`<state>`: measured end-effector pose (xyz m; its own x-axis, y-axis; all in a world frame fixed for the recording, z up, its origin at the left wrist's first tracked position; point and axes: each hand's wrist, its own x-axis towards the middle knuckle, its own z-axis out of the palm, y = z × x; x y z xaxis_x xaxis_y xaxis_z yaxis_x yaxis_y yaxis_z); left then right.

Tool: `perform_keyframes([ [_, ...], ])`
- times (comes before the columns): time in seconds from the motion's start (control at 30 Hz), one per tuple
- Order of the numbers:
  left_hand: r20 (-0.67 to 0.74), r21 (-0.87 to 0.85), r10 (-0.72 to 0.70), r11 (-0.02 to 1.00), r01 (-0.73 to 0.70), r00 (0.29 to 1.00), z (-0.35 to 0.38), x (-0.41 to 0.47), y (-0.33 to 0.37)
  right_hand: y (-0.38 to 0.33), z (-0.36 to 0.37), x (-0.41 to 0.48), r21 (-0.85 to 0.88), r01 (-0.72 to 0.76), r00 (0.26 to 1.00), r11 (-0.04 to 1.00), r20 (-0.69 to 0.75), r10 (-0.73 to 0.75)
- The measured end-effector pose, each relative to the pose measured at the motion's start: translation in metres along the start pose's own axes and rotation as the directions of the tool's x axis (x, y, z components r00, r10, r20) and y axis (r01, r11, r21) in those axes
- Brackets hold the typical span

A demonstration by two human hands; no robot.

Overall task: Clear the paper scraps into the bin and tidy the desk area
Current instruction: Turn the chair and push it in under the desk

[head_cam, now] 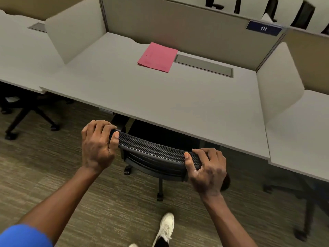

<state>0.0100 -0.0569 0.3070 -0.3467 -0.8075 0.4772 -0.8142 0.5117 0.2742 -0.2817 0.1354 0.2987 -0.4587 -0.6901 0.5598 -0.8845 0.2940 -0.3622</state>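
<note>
A black mesh office chair point(153, 148) stands tucked partly under the grey desk point(142, 97), its backrest top towards me. My left hand point(97, 145) grips the left end of the backrest top. The right end is held by my right hand point(207, 170). A pink folder point(157, 57) lies flat near the back of the desk, next to a grey cable hatch point(204, 65). No paper scraps or bin show in this view.
White divider panels point(71, 31) point(279, 90) stand at both sides of the desk, with a beige back partition carrying a blue "111" sign point(264, 28). Neighbouring desks with black chair bases point(26, 118) flank it. My white shoe point(166, 227) is on the carpet.
</note>
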Motion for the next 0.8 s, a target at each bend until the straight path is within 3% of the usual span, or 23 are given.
perform_keyframes([
  [0.4,0.018,0.029,-0.050,0.998,0.050,0.999,0.040,0.060,0.014,0.032,0.040,0.069,0.060,-0.016,0.998,0.998,0.069,0.012],
  [0.8,-0.036,-0.013,-0.057,0.998,0.056,0.998,0.058,0.097,0.003,0.028,0.065,0.091,0.091,0.039,0.999,0.995,0.017,-0.041],
])
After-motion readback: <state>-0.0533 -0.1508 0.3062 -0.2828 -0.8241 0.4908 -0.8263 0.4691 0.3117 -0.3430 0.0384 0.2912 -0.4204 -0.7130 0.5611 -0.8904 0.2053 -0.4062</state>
